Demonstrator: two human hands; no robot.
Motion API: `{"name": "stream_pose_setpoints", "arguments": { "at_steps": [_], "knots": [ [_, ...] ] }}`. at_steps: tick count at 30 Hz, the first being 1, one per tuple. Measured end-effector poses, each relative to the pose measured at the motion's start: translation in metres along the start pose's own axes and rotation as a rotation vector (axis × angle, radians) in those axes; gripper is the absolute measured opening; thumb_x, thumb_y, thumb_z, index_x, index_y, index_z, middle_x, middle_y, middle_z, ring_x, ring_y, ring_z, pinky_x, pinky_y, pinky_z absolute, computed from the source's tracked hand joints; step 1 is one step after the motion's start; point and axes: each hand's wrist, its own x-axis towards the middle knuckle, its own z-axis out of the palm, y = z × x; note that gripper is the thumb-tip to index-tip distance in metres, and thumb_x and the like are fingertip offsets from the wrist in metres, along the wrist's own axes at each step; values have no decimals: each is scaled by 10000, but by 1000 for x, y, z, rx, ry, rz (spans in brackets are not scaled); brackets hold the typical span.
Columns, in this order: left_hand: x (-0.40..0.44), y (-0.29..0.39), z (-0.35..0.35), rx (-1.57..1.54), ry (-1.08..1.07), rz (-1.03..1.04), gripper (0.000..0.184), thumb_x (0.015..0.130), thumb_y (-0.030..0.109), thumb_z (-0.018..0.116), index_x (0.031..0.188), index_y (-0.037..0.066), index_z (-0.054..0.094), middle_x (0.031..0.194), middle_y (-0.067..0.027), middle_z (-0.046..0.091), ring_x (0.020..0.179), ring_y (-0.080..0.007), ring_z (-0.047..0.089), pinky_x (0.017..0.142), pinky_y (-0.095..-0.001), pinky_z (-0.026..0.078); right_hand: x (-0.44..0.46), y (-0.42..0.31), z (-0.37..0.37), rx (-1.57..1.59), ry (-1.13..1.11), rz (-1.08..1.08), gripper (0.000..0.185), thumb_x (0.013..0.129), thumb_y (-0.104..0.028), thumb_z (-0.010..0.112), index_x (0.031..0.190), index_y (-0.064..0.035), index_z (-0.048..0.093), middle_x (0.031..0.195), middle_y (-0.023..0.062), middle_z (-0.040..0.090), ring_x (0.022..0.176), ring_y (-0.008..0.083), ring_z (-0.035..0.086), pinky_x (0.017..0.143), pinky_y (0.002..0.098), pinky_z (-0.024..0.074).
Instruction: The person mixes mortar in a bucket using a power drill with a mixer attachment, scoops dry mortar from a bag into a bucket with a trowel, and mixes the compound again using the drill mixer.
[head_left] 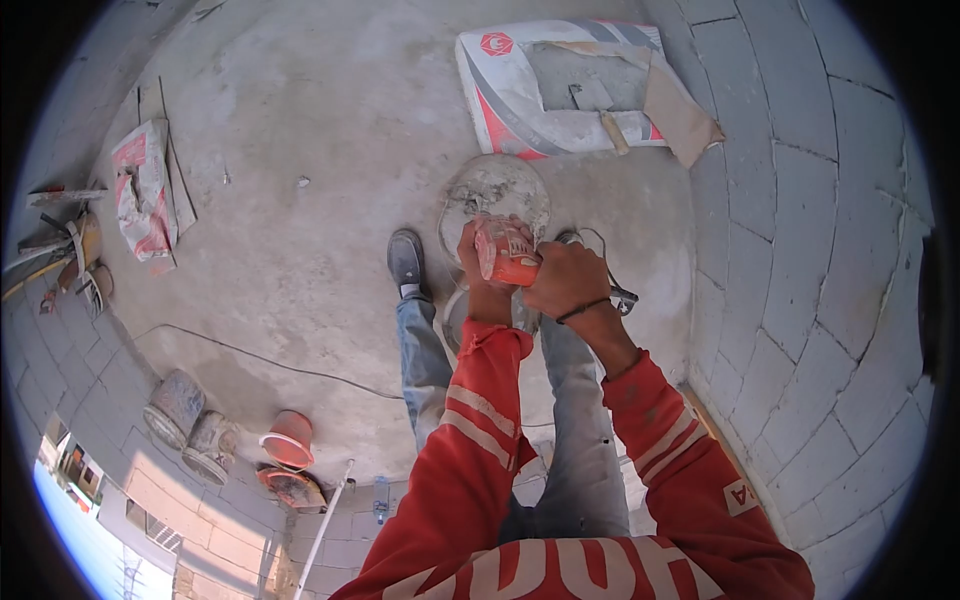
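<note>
An orange-red power tool (508, 252), smeared with grey mortar, is held in front of my body. My left hand (476, 256) is closed around its left side. Wrapped around its right side is my right hand (567, 279), with a dark band at the wrist. The tool's lower end and exact kind are hidden from above. Directly beyond the hands stands a round bucket (497, 185) with grey, wet-looking mix in it. A second round container (456, 318) shows partly behind my left forearm, between my legs.
A cut-open cement bag (490, 95) with a trowel (612, 128) on it lies ahead, beside the block wall (800, 220). Left are another torn bag (143, 190), a cable (270, 355), dirty buckets (175, 408) and an orange bucket (290, 440). A white pole (325, 528) leans nearby.
</note>
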Motion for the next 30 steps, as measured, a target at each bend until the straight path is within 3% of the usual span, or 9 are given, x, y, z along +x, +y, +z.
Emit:
{"name": "stream_pose_setpoints", "arguments": {
  "at_steps": [6, 9, 13, 30],
  "knots": [
    [-2, 1, -3, 9, -23, 9, 542, 945, 421, 622, 1164, -68, 537, 1041, -178, 611, 912, -326, 639, 751, -396, 606, -2, -4, 4, -23, 15, -20, 319, 663, -281, 771, 892, -60, 753, 850, 233, 731, 852, 441, 724, 778, 514, 599],
    [-4, -1, 2, -10, -7, -1, 550, 943, 431, 621, 1162, -68, 541, 1031, -176, 617, 911, -325, 643, 742, -398, 608, -3, -11, -8, -25, -78, 4, 390, 690, -278, 773, 967, -5, 749, 935, 254, 746, 919, 423, 742, 833, 492, 608],
    [4, 1, -4, -24, 13, -47, 546, 897, 451, 677, 1093, -46, 564, 982, -164, 639, 862, -321, 649, 771, -422, 586, -3, -11, -9, -33, -65, 24, 368, 691, -264, 768, 955, -10, 749, 926, 253, 747, 915, 429, 740, 833, 499, 605],
    [1, -12, -13, -70, -33, -34, 540, 885, 443, 690, 1090, -45, 584, 986, -160, 646, 868, -313, 654, 765, -419, 591, -7, -10, -7, -145, -50, -2, 335, 685, -249, 765, 950, -44, 765, 912, 227, 754, 888, 422, 742, 804, 506, 606]
  ]
}}
